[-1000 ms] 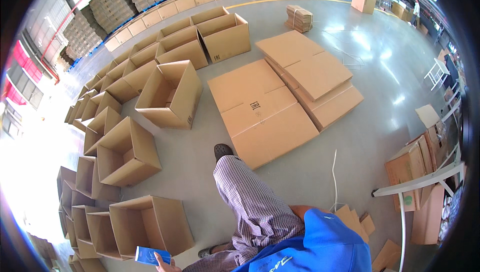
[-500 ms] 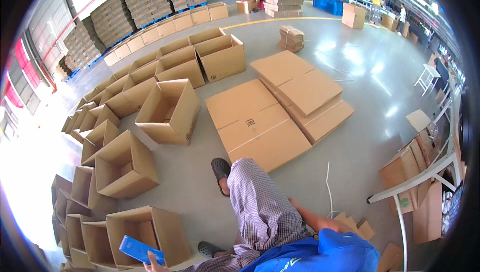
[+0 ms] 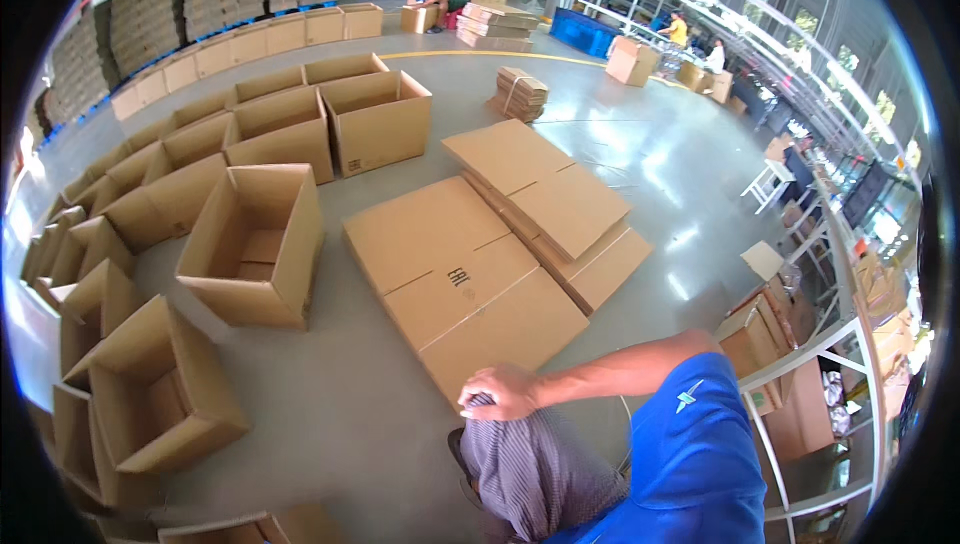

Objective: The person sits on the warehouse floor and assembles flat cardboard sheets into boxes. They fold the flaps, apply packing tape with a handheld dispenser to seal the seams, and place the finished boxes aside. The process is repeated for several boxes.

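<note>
My right hand (image 3: 500, 392) rests on my bent knee (image 3: 515, 454), its fingers curled over the patterned trouser cloth. My left hand is out of the picture. Just beyond the knee lies a stack of flattened cardboard cartons (image 3: 440, 244) on the floor. A second, higher stack of flattened cartons (image 3: 560, 194) adjoins it on the far right side. To the left stands an opened, upright carton (image 3: 305, 254) with its top open. Nearer, another open-topped carton (image 3: 205, 414) stands among several more.
Rows of open cartons (image 3: 280, 149) curve along the left. A tied cardboard bundle (image 3: 520, 94) sits farther back. On the right are a white metal frame (image 3: 800, 369) and loose cardboard (image 3: 765, 334). Other people work in the background, one beside a carton (image 3: 420, 20).
My view has swung right. My right hand has come up from beside my thigh onto the knee. My left hand, holding a flat blue object before, has left the view.
</note>
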`<action>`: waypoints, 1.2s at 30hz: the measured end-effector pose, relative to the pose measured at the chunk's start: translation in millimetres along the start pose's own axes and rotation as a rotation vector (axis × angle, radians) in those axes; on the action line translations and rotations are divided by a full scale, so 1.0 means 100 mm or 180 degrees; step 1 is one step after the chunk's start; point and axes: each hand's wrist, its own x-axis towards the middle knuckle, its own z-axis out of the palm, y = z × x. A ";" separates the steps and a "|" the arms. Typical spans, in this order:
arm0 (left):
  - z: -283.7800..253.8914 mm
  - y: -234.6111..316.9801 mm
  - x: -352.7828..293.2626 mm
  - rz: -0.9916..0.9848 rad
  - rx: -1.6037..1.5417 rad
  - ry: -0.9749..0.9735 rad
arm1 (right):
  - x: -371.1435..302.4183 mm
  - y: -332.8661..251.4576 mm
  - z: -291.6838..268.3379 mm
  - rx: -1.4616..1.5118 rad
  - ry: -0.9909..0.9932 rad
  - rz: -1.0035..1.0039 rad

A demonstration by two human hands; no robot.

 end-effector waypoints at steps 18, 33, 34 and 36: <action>1.26 -0.67 0.49 -0.0633 0.0142 -0.1497 | -0.17 -0.64 -0.12 -0.0271 -0.0875 0.1118; 1.13 3.85 0.31 0.0788 0.0575 -0.1763 | -2.11 -2.32 0.48 0.1116 -0.0146 0.2870; 1.13 3.99 0.28 0.0893 0.0589 -0.1826 | -2.33 -2.28 0.67 0.1205 -0.0163 0.2752; 1.12 4.21 0.22 0.1047 0.0618 -0.1927 | -2.56 -2.26 0.65 0.1115 0.0021 0.2529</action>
